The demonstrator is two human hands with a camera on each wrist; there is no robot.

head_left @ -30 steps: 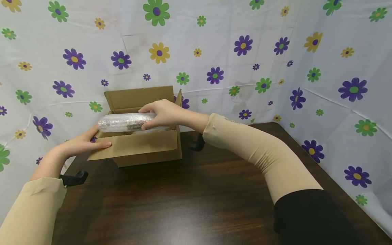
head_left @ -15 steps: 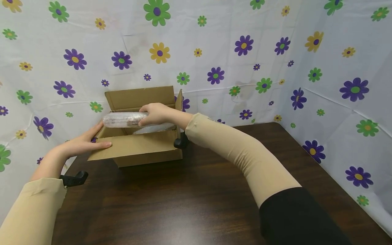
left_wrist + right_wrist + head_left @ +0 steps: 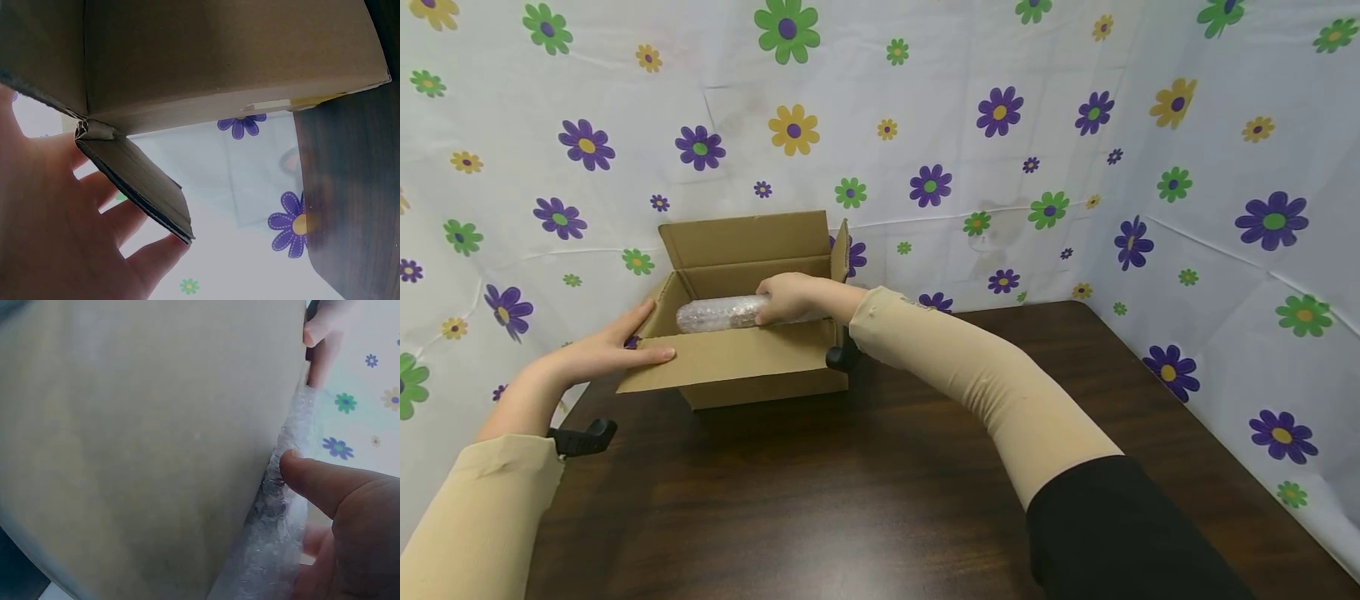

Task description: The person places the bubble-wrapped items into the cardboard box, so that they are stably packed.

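Note:
An open cardboard box stands against the curtain in the head view. My right hand grips a long, rounded bundle in bubble wrap, which lies level inside the box opening. Brownish contents show faintly through the plastic; its right end is hidden by the hand. In the right wrist view the thumb presses on the wrap, fingers on the other side. My left hand is spread at the box's left corner, thumb on the front flap. Its fingers lie behind the side flap in the left wrist view.
The box's back flap stands up, and its right flap is upright too. Dark wooden table extends in front and to the right. A white flowered curtain hangs behind and along the right side.
The right hand has lowered the wrapped bundle from above the rim into the box, shifting it slightly right. Another bubble-wrapped piece seen inside earlier is now mostly hidden. The left hand stays put.

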